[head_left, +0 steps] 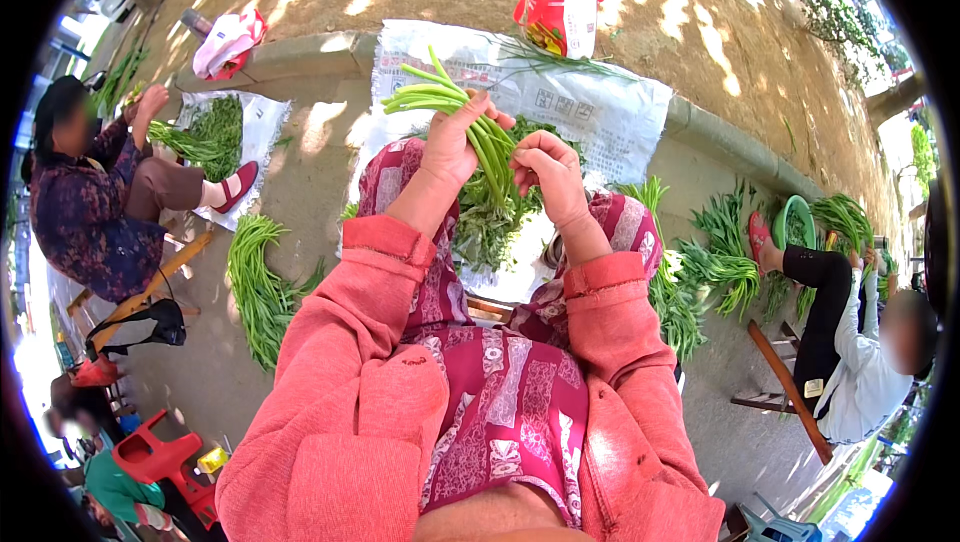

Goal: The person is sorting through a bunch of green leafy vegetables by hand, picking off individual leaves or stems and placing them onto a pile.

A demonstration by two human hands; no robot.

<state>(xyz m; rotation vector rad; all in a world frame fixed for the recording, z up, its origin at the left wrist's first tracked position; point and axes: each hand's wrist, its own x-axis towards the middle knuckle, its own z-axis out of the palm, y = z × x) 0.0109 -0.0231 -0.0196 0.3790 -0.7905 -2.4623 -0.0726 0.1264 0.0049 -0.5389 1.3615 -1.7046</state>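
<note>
My left hand [455,142] is wrapped round a bunch of long-stemmed leafy greens [428,97], which look like water spinach. The pale stem ends point up and to the left, and the leaves hang down between my knees. Just right of the bunch, my right hand [548,174] has its thumb and fingers pinched together near the stems; what lies in the pinch, if anything, is too small to make out. Below both hands, a heap of loose leaves [488,232] lies on the white printed sack sheet [620,107] spread on the ground.
A red plastic bag [560,17] stands at the sheet's far edge, by the kerb. More greens lie at my left [255,282] and right [680,302]. Seated people work with greens on both sides, a green basin [795,222] near the right one. A red stool [160,457] stands lower left.
</note>
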